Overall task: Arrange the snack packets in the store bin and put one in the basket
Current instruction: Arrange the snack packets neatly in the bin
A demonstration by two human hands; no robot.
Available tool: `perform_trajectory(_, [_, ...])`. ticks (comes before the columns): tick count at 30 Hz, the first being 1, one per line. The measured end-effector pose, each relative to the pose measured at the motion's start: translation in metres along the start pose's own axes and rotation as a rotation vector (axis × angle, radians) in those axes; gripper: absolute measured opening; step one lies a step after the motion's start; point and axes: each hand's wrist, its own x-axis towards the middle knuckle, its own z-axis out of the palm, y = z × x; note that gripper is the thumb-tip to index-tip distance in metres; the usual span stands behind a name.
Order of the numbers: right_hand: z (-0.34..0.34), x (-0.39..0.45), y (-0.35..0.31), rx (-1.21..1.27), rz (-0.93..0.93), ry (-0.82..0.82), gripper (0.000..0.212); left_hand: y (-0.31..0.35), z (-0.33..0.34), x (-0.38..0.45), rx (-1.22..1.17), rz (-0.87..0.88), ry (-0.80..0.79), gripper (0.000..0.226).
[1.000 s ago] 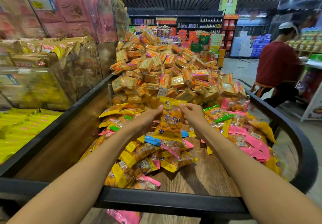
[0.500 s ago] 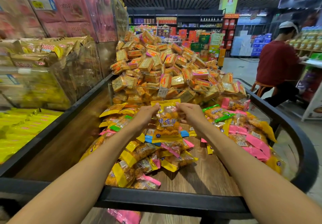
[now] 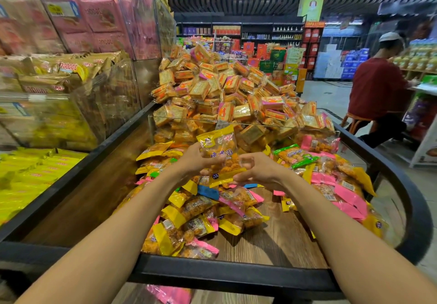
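Two hands [image 3: 198, 159], one raised packet [image 3: 221, 152], one bin [image 3: 236, 275], one seated person [image 3: 376, 90].

I see the yellow packet [image 3: 218, 152] has tilted, its top edge now leaning left where it stood upright between both hands. My left hand [image 3: 197, 159] has slid down to its left side, and my right hand [image 3: 254, 167] has dropped to the lower right corner, its fingers [image 3: 246, 161] curled.

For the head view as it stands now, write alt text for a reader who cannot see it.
Two bare hands, left hand and right hand, hold a yellow snack packet above a wooden store bin of loose packets. Square biscuit packs are heaped behind.
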Motion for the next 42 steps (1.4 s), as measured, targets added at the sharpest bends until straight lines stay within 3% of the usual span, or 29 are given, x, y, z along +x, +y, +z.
perform_trajectory(2, [0.002,0.002,0.000,0.022,0.007,-0.015,0.056,-0.001,-0.001,0.000,-0.002,-0.011,-0.001,0.052])
perform_trajectory(5, [0.003,0.004,-0.002,0.031,-0.021,0.029,0.041,-0.001,-0.007,0.006,-0.058,-0.060,0.106,0.103])
perform_trajectory(7, [0.003,0.004,-0.003,-0.010,-0.057,0.135,0.035,-0.002,-0.014,0.006,-0.079,-0.074,0.197,0.113])
perform_trajectory(9, [0.000,0.002,-0.004,-0.093,-0.102,0.269,0.029,-0.006,-0.024,0.007,-0.045,-0.079,0.298,0.106])
perform_trajectory(12, [-0.011,-0.003,-0.010,-0.253,-0.177,0.359,0.024,-0.018,-0.035,0.014,0.040,-0.089,0.443,0.067])
perform_trajectory(14, [-0.021,-0.007,-0.017,-0.357,-0.212,0.375,0.024,-0.023,-0.036,0.021,0.104,-0.068,0.450,0.051])
perform_trajectory(17, [-0.037,-0.013,-0.019,-0.597,-0.239,0.396,0.023,-0.028,-0.023,0.032,0.283,-0.020,0.361,0.045])
perform_trajectory(19, [-0.050,-0.019,-0.011,-0.747,-0.228,0.396,0.025,-0.036,-0.008,0.041,0.500,0.042,0.274,0.048])
perform_trajectory(22, [-0.072,-0.031,0.012,-0.905,-0.163,0.385,0.027,-0.054,0.012,0.050,1.026,0.150,0.159,0.047])
perform_trajectory(24, [-0.085,-0.038,0.029,-0.960,-0.124,0.389,0.027,-0.064,0.018,0.053,1.361,0.185,0.151,0.043])
perform_trajectory(26, [-0.093,-0.043,0.043,-0.964,-0.107,0.389,0.029,-0.070,0.020,0.053,1.519,0.218,0.171,0.044])
perform_trajectory(34, [-0.103,-0.050,0.040,-1.060,-0.140,0.351,0.029,-0.079,0.022,0.051,1.424,0.210,0.101,0.028])
perform_trajectory(39, [-0.153,-0.098,0.033,-1.084,-0.098,0.443,0.027,-0.054,0.039,0.051,1.330,0.204,0.116,0.033])
perform_trajectory(42, [-0.179,-0.131,0.040,-1.103,-0.070,0.496,0.022,-0.026,0.080,0.050,1.231,0.250,0.043,0.032])
